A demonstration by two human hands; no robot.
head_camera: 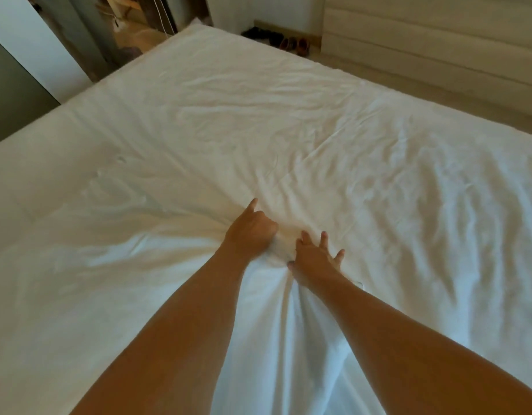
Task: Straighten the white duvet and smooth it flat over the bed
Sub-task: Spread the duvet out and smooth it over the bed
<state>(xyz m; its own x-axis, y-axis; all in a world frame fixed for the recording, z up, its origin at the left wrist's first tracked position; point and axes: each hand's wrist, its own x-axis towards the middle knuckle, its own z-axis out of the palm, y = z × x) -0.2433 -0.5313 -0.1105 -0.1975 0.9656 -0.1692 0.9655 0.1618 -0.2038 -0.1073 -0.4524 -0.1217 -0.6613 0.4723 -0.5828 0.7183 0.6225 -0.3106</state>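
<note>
Mid-gather, it seems — the left hand (252, 232) is fisted on a bunch of the creased white cotton duvet (288, 130) spread over the bed, the right hand (315, 259) pressing beside it with fingers splayed — next, pull taut and sweep outward.

Both forearms are bare from the fingers back to the near edge of the view, with no sleeve or cuff showing. The left hand (251, 232) and the right hand (314, 260) wear no gloves, and no ring, watch or band shows behind the fingers (323, 238). The fingernails look short and unpainted.
</note>
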